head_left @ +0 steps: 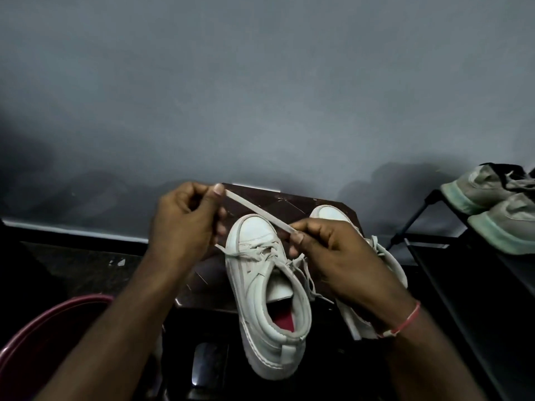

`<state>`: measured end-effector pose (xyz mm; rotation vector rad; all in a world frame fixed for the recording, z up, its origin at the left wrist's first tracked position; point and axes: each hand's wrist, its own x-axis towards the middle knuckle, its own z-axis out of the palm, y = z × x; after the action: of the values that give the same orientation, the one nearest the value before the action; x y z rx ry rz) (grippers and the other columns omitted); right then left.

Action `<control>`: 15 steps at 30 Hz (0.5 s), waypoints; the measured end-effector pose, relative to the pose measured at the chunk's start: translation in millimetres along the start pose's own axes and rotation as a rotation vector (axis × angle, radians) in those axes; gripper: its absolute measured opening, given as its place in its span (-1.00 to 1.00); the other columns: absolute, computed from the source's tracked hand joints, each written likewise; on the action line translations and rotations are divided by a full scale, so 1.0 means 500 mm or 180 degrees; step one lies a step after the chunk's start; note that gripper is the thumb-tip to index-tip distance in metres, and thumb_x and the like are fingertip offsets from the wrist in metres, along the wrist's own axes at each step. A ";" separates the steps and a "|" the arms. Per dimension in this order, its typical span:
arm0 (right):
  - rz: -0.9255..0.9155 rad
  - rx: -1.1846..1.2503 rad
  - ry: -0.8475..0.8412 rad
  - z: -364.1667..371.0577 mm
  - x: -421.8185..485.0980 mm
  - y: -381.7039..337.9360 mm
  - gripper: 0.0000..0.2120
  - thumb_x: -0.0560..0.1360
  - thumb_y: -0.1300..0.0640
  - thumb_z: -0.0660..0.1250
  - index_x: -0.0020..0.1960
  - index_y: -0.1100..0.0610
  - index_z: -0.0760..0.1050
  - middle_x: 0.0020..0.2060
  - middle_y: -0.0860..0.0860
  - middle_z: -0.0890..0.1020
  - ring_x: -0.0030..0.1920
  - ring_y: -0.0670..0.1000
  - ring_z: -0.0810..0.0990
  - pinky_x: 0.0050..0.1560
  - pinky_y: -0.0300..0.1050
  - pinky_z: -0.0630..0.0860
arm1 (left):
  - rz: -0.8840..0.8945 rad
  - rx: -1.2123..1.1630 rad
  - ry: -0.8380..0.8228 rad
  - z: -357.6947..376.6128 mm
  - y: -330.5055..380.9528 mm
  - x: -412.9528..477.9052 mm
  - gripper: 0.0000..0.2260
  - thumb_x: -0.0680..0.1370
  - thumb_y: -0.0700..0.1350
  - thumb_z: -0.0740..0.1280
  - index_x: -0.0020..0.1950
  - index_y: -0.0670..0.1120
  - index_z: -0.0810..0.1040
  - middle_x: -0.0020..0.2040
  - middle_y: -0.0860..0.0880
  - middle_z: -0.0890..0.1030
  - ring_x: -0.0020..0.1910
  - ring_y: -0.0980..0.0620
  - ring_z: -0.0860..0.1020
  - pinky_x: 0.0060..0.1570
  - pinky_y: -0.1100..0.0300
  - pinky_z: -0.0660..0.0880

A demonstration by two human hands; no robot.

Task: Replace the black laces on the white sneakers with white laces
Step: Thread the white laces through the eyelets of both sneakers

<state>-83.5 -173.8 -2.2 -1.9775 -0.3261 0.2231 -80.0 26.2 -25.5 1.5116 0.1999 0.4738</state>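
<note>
Your left hand (185, 218) pinches one end of a white lace (254, 209). Your right hand (327, 250) pinches it further along. The lace runs straight between them, above the left sneaker (260, 299). The second sneaker (333, 212) is partly hidden under your right hand. Both sit on a dark stool (289, 201).

Two white sneakers (254, 285) (two grey shoes (486, 192))

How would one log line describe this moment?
left hand pinches white lace | right hand pinches same lace | lace stretched above white sneaker | second sneaker partly behind right hand
</note>
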 end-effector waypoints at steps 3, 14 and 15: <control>-0.0033 0.0061 0.0214 -0.004 0.001 0.003 -0.83 0.61 0.11 0.26 -0.09 0.09 0.59 -0.44 0.02 0.55 -0.59 -0.12 0.33 -0.55 -0.27 0.26 | 0.0061 0.0272 -0.0505 0.001 0.001 -0.013 -0.84 0.55 -0.05 0.37 0.12 0.05 0.55 -0.41 -0.03 0.58 -0.57 0.11 0.43 -0.59 0.27 0.35; -0.0179 0.0297 -0.0512 -0.010 -0.005 -0.002 -0.83 0.61 0.18 0.23 -0.01 0.14 0.60 -0.39 -0.01 0.53 -0.53 -0.11 0.34 -0.52 -0.26 0.26 | 0.0004 0.0195 -0.1757 0.038 0.010 -0.051 -0.71 0.43 -0.01 0.37 0.12 -0.08 0.61 -0.23 0.00 0.68 -0.43 0.08 0.54 -0.49 0.23 0.42; -0.0254 0.0293 -0.0522 -0.009 -0.005 -0.002 -0.82 0.61 0.21 0.22 -0.01 0.12 0.61 -0.38 -0.01 0.53 -0.50 -0.13 0.38 -0.47 -0.27 0.31 | -0.0053 0.0103 -0.1892 0.040 0.010 -0.052 -0.71 0.43 -0.04 0.37 0.11 -0.09 0.61 -0.21 -0.06 0.68 -0.42 0.05 0.55 -0.48 0.23 0.43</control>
<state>-84.7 -178.1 0.5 -1.8556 -0.4911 0.3442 -95.7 -2.7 -23.5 1.6153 -0.2456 -0.0057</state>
